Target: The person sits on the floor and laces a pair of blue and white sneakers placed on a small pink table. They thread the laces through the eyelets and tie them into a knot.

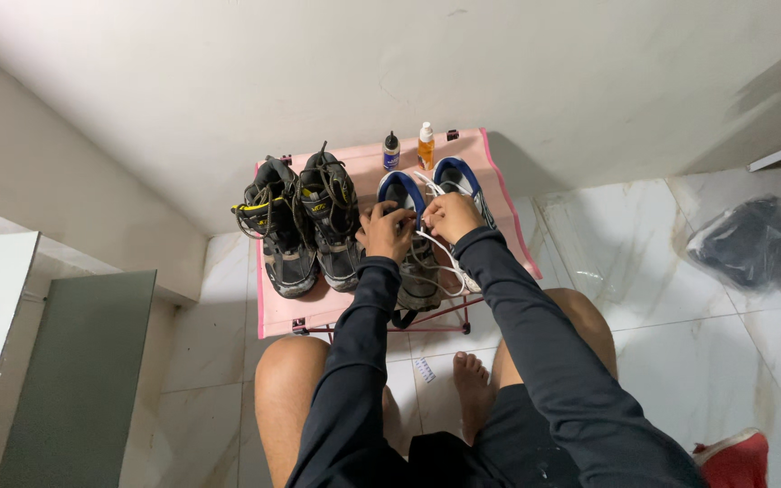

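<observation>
Hands, left hand (pixel 385 230) and right hand (pixel 450 215), pinched white laces (pixel 437 246) over the blue-collared sneaker (pixel 414 237) on the pink table (pixel 501 197), fingers closed to keep them taut

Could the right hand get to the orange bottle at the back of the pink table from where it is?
Probably yes. The right hand is at the blue-collared shoes, and the orange bottle stands just beyond them, uncovered. Only the shoe collars lie between; reaching over them looks easy.

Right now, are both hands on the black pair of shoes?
No, the left hand and right hand work the white lace of the blue-collared shoes; the black shoes lie untouched beside them.
</observation>
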